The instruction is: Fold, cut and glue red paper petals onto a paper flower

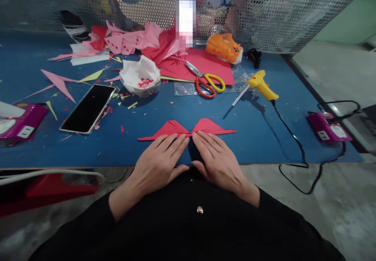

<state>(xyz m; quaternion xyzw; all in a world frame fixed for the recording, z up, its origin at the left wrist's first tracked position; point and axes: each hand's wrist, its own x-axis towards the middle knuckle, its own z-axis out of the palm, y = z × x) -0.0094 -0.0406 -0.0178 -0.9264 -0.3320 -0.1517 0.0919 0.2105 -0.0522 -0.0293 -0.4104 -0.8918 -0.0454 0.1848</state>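
Note:
Folded red paper [209, 125] lies near the front edge of the blue table, with two peaked parts that meet in the middle and a thin tip at either end. My left hand [158, 163] lies flat, its fingertips on the lower edge of the left part. On the lower edge of the right part rest the fingertips of my right hand [217, 159], also stretched out. Both thumbs point inward, close to the table edge. My fingers hide some of the paper's lower edge.
Scissors [202, 78] lie partly on red sheets [217, 63]. To the right are a yellow glue gun [263, 85] and a purple power socket [329, 127] with a black cord. A phone [89, 108], a lined bowl [141, 77] and paper scraps sit left. Perforated metal [147, 2] borders the back.

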